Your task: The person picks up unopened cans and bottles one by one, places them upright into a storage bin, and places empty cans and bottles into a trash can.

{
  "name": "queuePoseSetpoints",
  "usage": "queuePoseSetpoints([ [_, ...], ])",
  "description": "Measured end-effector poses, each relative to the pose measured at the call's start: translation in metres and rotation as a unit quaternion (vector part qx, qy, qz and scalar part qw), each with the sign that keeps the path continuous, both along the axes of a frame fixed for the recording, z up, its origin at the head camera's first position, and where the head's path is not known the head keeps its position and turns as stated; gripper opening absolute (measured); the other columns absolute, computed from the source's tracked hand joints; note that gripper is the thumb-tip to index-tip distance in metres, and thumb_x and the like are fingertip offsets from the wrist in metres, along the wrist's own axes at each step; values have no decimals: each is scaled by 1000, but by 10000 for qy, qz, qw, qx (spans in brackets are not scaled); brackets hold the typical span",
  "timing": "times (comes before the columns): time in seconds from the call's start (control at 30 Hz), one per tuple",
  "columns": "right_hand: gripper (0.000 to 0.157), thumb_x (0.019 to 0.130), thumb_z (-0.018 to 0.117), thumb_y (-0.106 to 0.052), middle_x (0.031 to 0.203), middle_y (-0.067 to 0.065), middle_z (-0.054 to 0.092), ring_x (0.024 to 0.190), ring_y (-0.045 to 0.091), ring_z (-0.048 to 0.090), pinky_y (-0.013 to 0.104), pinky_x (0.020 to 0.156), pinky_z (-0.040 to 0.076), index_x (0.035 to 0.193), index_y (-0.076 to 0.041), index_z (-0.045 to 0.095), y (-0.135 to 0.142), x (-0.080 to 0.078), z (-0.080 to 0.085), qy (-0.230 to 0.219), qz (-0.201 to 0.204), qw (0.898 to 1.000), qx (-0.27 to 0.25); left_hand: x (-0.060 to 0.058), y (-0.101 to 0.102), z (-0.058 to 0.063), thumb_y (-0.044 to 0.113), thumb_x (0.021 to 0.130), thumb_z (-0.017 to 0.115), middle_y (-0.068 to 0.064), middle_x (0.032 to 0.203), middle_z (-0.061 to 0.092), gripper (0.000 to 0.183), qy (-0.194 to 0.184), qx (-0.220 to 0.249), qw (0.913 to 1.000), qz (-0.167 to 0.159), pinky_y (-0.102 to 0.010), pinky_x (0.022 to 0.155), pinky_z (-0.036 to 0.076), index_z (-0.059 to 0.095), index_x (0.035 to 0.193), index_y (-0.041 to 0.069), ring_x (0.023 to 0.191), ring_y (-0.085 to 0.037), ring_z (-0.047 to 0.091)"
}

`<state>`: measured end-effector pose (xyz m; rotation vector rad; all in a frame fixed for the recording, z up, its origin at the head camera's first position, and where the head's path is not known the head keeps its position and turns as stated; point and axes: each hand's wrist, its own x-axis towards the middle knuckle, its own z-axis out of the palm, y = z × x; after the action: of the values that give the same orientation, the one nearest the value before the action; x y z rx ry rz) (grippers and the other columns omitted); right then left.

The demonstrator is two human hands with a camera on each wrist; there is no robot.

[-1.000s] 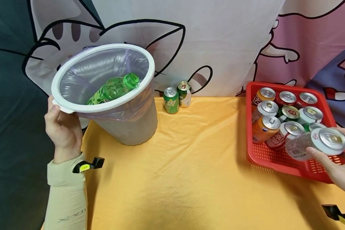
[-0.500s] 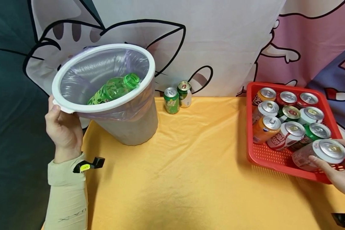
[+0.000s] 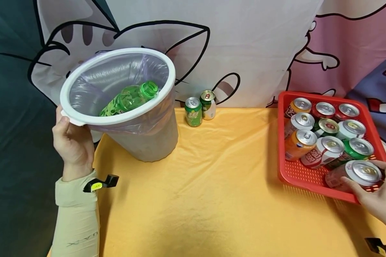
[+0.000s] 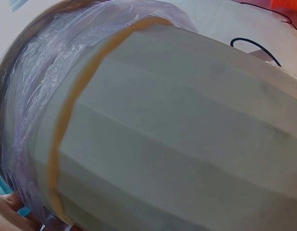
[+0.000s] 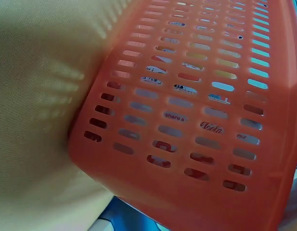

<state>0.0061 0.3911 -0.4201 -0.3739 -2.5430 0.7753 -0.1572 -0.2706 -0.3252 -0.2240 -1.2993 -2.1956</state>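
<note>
On the left in the head view, my left hand (image 3: 73, 144) grips the white rim (image 3: 71, 116) of a grey trash bin (image 3: 148, 146), which leans toward that hand. A purple plastic liner (image 3: 93, 84) lines the bin, and a green plastic bottle (image 3: 128, 98) lies inside it. At far right, my right hand (image 3: 381, 194) holds a pale drink can (image 3: 361, 174) low in the front corner of a red plastic basket (image 3: 296, 181). Thumb and fingers are on opposite sides of that can. In the right wrist view, the slotted basket wall (image 5: 225, 192) hides most of the cans.
Several other cans stand in the basket, among them an orange can (image 3: 298, 145) and a green can (image 3: 357, 149). Two cans, a green one (image 3: 193, 113) and a green-and-white one (image 3: 208, 105), stand at the back of the yellow cloth (image 3: 193, 192), before a printed curtain (image 3: 251, 46).
My right hand has lowered the pale can into the basket's front corner, uncovering the green can behind it. The left hand and bin stay in place; the head view shifts slightly.
</note>
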Motion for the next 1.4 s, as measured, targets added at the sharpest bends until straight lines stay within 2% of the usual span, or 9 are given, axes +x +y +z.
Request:
queuePoseSetpoints([
  [0.23,76,80,79,-1,127,41,45,97,-26,13,0,91,18,141,15,37,-2,-1,2,-457,-217,9987,71,1,0,1,25,87,51,-13,135,57,57,18,-22,10000,17,-41,113,23,58,140,3,131,-23,45],
  [0.33,76,80,75,4,133,39,45,100,-25,13,0,95,19,144,13,36,-4,-2,1,-345,-343,9988,20,0,-1,-1,26,88,50,-13,135,57,57,68,-110,9999,42,-41,112,23,58,140,3,131,-23,44],
  [0.43,76,80,71,7,132,12,51,103,-25,19,0,98,20,148,9,37,-5,-2,-2,-75,-395,9991,-145,-1,-1,-2,27,89,50,-13,132,57,57,119,-190,9997,76,-41,110,24,58,139,3,129,-24,45],
  [0.53,75,79,69,9,125,-25,38,106,-24,27,-1,97,23,148,7,39,-5,-2,-4,223,-359,9986,-314,-2,-1,-2,28,88,50,-13,131,57,57,111,-210,9997,96,-41,108,26,58,139,3,127,-24,45],
  [0.63,74,80,69,8,116,-39,27,107,-22,30,-1,96,25,148,5,41,-4,-2,-5,347,-309,9980,-426,-2,0,-2,27,88,50,-13,131,57,57,116,-195,9997,103,-41,108,26,58,139,3,126,-24,46],
  [0.93,75,81,70,6,125,-32,29,109,-23,28,0,98,24,149,4,40,-4,-2,-6,334,-263,9987,-296,-1,-1,-2,27,88,50,-13,129,57,56,142,-136,9998,80,-41,107,27,58,138,2,125,-24,47],
  [1.13,73,81,72,5,131,2,46,108,-23,26,1,99,23,148,6,42,-2,-2,-5,379,-168,9991,-86,-1,-1,-3,27,89,50,-12,132,56,56,103,-236,9996,66,-41,108,25,58,139,4,127,-24,45],
  [1.3,67,82,72,3,126,-28,37,111,-21,31,2,96,26,143,10,47,-3,1,-2,783,102,9968,-114,-2,-2,-4,27,89,49,-12,132,56,55,109,-270,9995,86,-41,108,26,58,138,4,126,-24,46],
  [1.4,62,78,71,9,121,-37,36,113,-18,36,2,91,29,138,11,53,-8,2,4,1071,270,9937,-199,-2,-3,-4,27,89,49,-12,131,57,55,131,-297,9994,106,-41,107,26,59,138,4,126,-24,46],
])
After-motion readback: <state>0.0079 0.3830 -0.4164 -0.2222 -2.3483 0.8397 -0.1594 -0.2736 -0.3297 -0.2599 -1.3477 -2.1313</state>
